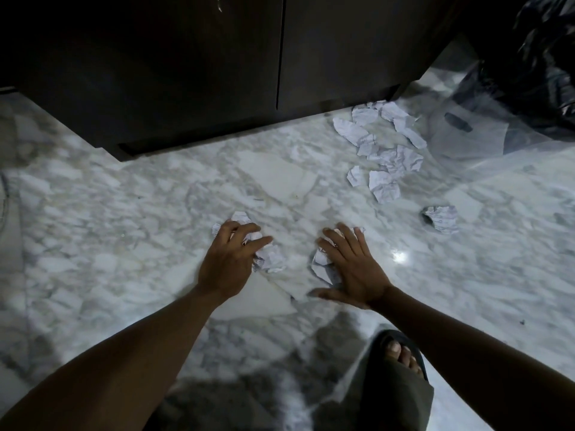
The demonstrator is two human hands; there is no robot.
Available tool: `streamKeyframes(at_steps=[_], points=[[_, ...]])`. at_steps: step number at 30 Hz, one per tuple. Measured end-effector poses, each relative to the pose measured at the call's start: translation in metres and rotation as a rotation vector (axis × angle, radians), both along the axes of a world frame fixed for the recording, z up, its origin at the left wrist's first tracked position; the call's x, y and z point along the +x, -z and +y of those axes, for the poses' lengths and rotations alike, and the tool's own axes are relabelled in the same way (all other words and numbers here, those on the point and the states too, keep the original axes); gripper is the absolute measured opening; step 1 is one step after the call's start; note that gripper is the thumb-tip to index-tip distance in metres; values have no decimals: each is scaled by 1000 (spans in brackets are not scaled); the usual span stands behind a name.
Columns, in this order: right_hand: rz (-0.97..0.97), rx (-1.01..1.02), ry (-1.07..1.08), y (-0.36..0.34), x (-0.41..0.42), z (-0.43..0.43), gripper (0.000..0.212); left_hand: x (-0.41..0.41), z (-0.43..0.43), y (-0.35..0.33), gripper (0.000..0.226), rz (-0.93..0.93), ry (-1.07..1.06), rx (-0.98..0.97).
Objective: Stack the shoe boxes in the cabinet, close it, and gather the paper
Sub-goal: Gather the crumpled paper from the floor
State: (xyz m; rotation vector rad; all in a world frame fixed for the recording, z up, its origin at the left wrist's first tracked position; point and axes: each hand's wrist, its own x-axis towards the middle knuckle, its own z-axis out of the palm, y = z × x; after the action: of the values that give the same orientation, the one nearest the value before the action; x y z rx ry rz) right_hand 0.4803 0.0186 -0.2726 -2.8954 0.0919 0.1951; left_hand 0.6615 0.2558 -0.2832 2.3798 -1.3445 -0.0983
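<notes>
Down on the floor (124, 213), left hand (228, 262) curls round crumpled paper (270, 258), right hand (353, 270) presses flat, fingers straight, on another wad (322, 264); more scraps (384, 150) lie well apart beside the shut cabinet (202, 73).

Paper scraps (272, 259) partly under left hand (230, 262); black bag (547, 63) cut by edge.

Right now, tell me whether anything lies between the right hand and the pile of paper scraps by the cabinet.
Nothing visible does. Only bare marble floor separates the right hand from the pile of paper scraps. The crumpled ball sits right of that line.
</notes>
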Motion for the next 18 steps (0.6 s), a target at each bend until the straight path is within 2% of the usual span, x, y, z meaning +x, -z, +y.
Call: streamKeyframes(at_steps=[2,4,11,14,18], points=[[-78,-6,59,5,4,8,85,-1,-1,-2,41,45,-9,-9],[-100,-16,100,7,9,13,74,-2,-2,-3,41,67,-12,-1],[-119,-30,189,16,25,24,59,-13,-14,-4,89,11,-72,25],[-120,-27,214,16,25,25,58,-29,-19,1,84,2,-168,46],[-125,-7,244,16,25,26,43,-37,-18,9,63,-30,-191,73]])
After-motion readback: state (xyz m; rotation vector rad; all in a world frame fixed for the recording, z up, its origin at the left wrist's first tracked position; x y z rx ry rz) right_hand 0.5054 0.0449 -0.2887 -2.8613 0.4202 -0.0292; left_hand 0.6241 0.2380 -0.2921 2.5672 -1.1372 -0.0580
